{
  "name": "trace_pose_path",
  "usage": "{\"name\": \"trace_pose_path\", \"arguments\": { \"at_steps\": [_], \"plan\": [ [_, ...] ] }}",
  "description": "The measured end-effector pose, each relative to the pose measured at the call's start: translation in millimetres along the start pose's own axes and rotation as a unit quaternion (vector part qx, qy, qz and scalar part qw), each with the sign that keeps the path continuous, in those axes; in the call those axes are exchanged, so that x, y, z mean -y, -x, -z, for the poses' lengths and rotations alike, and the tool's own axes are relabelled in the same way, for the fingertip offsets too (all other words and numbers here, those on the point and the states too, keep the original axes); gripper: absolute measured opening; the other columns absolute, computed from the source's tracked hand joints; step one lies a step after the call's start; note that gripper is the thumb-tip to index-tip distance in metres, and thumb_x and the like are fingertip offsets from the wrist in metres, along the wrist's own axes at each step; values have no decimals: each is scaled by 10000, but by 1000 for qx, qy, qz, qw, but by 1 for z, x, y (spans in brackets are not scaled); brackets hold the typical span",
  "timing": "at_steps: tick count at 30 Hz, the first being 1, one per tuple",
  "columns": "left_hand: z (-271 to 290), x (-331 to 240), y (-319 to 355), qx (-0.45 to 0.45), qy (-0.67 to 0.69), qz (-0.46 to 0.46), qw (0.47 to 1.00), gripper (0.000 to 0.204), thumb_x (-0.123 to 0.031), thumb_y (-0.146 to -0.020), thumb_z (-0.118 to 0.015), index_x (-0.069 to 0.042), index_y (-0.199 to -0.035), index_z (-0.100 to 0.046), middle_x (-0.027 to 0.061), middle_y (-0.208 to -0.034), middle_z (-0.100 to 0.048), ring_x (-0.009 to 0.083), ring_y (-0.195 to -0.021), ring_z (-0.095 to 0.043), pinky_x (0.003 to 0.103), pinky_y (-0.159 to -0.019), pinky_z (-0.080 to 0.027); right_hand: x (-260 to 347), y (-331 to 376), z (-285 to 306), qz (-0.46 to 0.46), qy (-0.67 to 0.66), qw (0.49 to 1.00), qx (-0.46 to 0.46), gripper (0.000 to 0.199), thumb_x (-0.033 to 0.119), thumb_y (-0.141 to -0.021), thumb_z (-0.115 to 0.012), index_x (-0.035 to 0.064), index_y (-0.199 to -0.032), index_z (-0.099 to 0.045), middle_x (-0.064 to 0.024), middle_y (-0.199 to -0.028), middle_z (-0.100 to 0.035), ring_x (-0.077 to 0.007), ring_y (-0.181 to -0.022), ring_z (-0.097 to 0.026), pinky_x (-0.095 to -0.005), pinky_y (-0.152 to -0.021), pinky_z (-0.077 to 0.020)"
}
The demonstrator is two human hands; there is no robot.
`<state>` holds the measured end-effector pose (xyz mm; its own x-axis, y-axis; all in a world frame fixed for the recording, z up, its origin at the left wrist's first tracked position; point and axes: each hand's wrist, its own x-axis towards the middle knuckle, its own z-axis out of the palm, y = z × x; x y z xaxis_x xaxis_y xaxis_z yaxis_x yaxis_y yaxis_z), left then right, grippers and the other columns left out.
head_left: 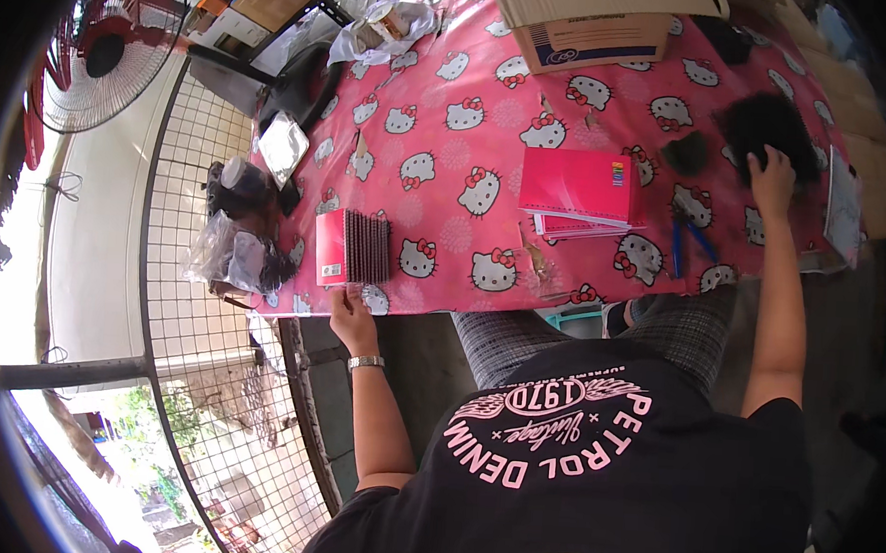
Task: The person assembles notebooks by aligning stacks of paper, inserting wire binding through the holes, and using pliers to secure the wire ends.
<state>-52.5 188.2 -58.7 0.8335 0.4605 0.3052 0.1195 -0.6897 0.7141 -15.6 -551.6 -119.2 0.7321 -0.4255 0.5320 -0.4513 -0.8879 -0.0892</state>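
While left hand touches notebooks (hold unclear), right hand — half-open — touches black bundle.

Open-sided workspace, daylight mostly fr L, blown out nr L rim. Table w/ pink cat-print cover, torn in spots. Dark-framed wire grille along L of table; pale wall beside it. Outdoors, lower L: greenery, v. bright. Dark crossbar meets grille frame. Red fan upper L; stacked boxes nr it. Floor R side dim, detail unclear.
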Motion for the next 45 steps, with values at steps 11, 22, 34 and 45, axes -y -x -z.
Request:
{"name": "trace_pose_path", "arguments": {
  "at_steps": [11, 22, 34, 45],
  "plan": [
    [-13, 24, -1, -9, -101, 17, 995, 405, -365, -930, -706, 39, -967, -695, 130, -853, -728, 244, -727, -671, 369, -706, -524, 0, -21, 11, 55, -94, 994, 27, 167, 148, -937, -631, 40, -1060, -601, -186, -991, -622, -393, -945, -627, -462, -829, -518],
    [-35, 53, 26, 22, -63, 55, 996, 464, -412, -1033, -531, 31, -1105, -648, 138, -914, -704, 201, -727, -670, 344, -662, -535, 11, -11, 87, -172, -389, 904, 34, 368, 361, -1039, -521, 58, -1225, -616, -134, -1048, -696, -234, -977, -694, -351, -858, -522],
    [-77, -60, 95, -96, -224, 98, 965, 693, -416, -930, -653, -30, -1453, -414, 196, -1466, -430, 386, -1407, -288, 533, -1163, -233, 60, 30, 134, -112, -576, 809, 40, 277, 98, -1021, -466, 34, -1266, -580, -88, -1195, -636, -145, -948, -648, -280, -815, -521],
    [-139, -272, 65, 286, -69, -604, 741, 295, -113, -811, -676, -124, -1106, -662, 35, -1114, -671, 240, -1004, -653, 370, -828, -551, 174, 42, 185, 94, -574, 809, 85, 321, 49, -932, -653, 77, -1251, -675, -105, -958, -641, -197, -786, -637, -316, -701, -521]
  ]
}}
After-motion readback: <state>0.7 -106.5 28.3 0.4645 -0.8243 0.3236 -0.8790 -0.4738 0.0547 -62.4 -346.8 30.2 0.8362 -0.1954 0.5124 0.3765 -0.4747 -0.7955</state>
